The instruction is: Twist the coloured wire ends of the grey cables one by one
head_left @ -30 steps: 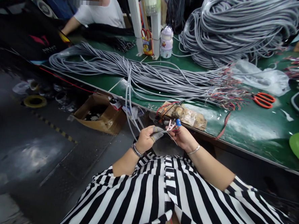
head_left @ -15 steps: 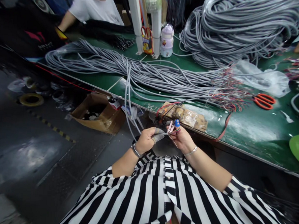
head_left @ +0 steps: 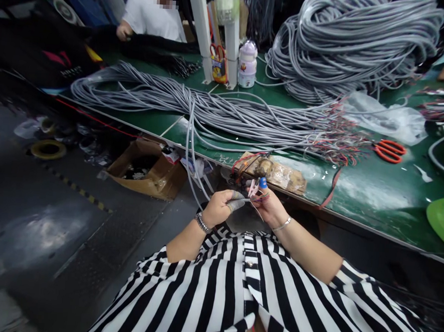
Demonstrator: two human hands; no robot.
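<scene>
My left hand (head_left: 218, 208), with grey covers on its fingertips, is closed around a grey cable (head_left: 246, 200) near its stripped end. Thin coloured wires (head_left: 261, 197) fan out from that end towards my right hand (head_left: 272, 208). My right thumb wears a blue cover (head_left: 262, 182) and pinches a small pink clip-like piece (head_left: 253, 189) beside the wires. One thin pale wire (head_left: 257, 212) hangs below the fingers. Just beyond my hands, a wooden block (head_left: 281, 174) wrapped in tape lies at the bench edge.
On the green bench (head_left: 370, 195) lie a long bundle of grey cables (head_left: 225, 113), a large cable coil (head_left: 350, 43), orange-handled scissors (head_left: 390, 151) and a plastic bag (head_left: 386, 118). A cardboard box (head_left: 150, 174) stands below at left. A co-worker (head_left: 152, 16) is across the bench.
My hands keep nearly the same hold; the pink piece has tilted slightly and more of the coloured wires show. The co-worker across the bench has shifted right, with the arm raised.
</scene>
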